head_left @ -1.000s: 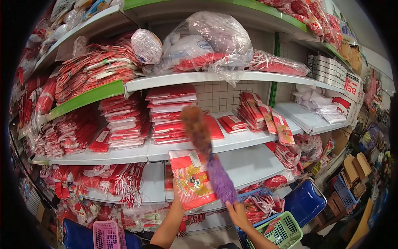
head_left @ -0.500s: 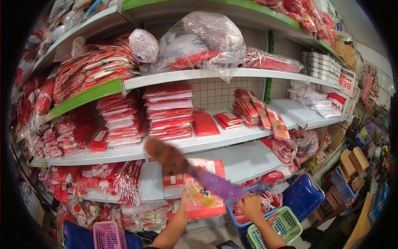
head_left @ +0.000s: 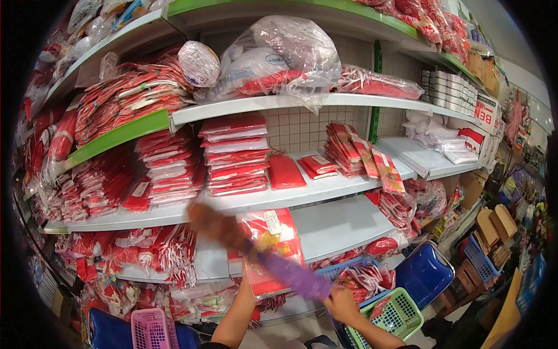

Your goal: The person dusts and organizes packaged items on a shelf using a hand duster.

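Note:
My left hand grips the lower left edge of a red packet in clear plastic, with a yellow printed picture and a white label. The packet is tilted up in front of the lower shelf. My right hand is closed round the purple handle of a duster, whose brown head is smeared by motion. The duster crosses over the packet and hides part of it. Another red packet shows partly behind it on the lower shelf.
Stacks of red packets stand on the middle shelf. Large plastic bags lie above. A blue basket with red packs, a green basket and a blue lid are at lower right; a pink basket is lower left.
The red packet in my left hand has shifted left and up and is tilted more. The duster and my right hand have moved left and slightly down.

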Demonstrator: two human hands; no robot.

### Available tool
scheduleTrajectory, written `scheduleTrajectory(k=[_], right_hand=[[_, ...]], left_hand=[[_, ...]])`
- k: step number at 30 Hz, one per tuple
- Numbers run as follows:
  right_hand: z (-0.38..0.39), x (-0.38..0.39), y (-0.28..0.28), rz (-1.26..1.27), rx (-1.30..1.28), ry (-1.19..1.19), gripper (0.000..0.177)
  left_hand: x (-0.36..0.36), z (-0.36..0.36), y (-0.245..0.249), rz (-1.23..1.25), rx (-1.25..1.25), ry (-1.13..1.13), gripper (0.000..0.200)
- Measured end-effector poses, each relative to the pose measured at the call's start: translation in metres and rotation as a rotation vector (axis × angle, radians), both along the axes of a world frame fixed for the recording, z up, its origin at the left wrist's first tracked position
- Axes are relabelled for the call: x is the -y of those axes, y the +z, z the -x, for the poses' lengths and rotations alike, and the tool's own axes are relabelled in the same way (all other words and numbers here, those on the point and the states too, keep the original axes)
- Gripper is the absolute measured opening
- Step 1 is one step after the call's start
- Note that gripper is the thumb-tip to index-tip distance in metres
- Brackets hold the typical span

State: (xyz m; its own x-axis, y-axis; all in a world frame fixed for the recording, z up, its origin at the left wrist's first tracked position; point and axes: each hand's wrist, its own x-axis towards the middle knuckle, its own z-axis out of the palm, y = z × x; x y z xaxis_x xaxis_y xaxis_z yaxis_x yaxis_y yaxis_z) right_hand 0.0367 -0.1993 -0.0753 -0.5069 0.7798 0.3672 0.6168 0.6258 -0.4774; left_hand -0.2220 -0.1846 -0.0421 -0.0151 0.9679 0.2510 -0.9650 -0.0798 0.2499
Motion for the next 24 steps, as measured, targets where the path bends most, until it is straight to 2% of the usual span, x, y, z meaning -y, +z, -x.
scheduleTrajectory(k=[1,4,5,8,11,14,16,17,18,20,21,24], right_hand=[[0.003,-0.008,0.007,0.026,-0.138,-0.048,0.035],[0.015,-0.011,0.04,0.163,-0.117,-0.176,0.038],[0.018,-0.017,0.012,0.042,-0.109,-0.146,0.04],[0.021,0.011,-0.019,0.095,-0.042,0.065,0.038],[0.008,0.021,-0.039,0.032,-0.001,0.124,0.038],[0.011,0.014,-0.053,0.181,-0.066,-0.121,0.038],[0.02,0.019,-0.066,0.279,-0.131,-0.152,0.034],[0.023,0.02,-0.07,0.324,-0.165,-0.165,0.032],[0.019,0.022,-0.069,0.222,-0.087,-0.116,0.031],[0.002,0.024,-0.066,0.018,0.067,-0.017,0.027],[-0.008,0.016,-0.079,0.009,0.074,-0.048,0.026],[-0.021,-0.007,-0.089,0.056,-0.293,-0.328,0.042]], left_hand=[[-0.001,-0.001,0.002,0.006,0.007,0.003,0.059],[-0.002,-0.005,0.002,-0.002,0.022,0.002,0.06],[-0.003,-0.007,0.002,-0.007,0.027,0.007,0.06],[-0.007,-0.006,0.002,-0.008,0.048,0.023,0.061],[-0.009,-0.003,0.005,-0.015,0.06,0.037,0.062],[-0.012,-0.008,0.005,-0.008,0.115,0.049,0.063],[-0.022,-0.011,-0.002,-0.047,0.187,0.05,0.063],[-0.038,0.002,-0.032,-0.164,0.159,0.056,0.059],[-0.054,0.014,-0.062,-0.282,0.133,0.064,0.055],[-0.041,0.003,-0.04,-0.177,0.102,0.025,0.055],[-0.035,-0.003,-0.028,-0.124,0.086,0.015,0.056],[-0.025,-0.012,-0.011,-0.034,0.033,-0.008,0.056]])
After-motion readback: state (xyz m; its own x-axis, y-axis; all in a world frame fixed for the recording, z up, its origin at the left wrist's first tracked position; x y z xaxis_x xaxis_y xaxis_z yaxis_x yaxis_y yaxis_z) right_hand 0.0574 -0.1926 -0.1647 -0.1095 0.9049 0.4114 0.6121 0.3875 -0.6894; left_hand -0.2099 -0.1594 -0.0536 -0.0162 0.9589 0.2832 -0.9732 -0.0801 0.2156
